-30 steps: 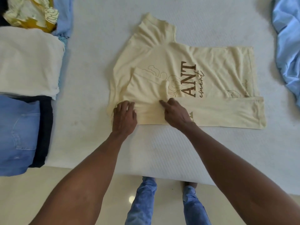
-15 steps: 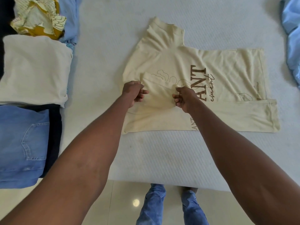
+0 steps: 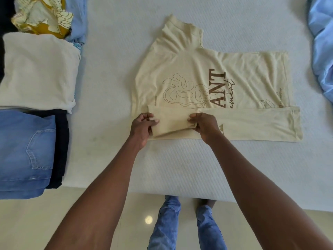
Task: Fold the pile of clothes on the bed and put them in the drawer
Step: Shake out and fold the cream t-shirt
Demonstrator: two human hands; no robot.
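Both hands have drawn back toward the near edge since half a second ago, carrying the sleeve down onto the folded strip. Left hand point(image 3: 142, 125) — fingers curled, pinching the left end of the sleeve of the pale-yellow cotton T-shirt with brown lettering point(image 3: 212, 83). Right hand point(image 3: 204, 124) — fingers curled, pinching the same sleeve at its right end. I see the shirt lying flat on the white quilted bed point(image 3: 180, 168), its near side folded over in a long band, its far sleeve spread out. At left, I note a folded cream knit top point(image 3: 36, 69) beside folded blue denim jeans point(image 3: 23, 150), with a crumpled yellow patterned cloth point(image 3: 43, 17) beyond. A light-blue garment point(image 3: 322, 51) lies at the right edge.
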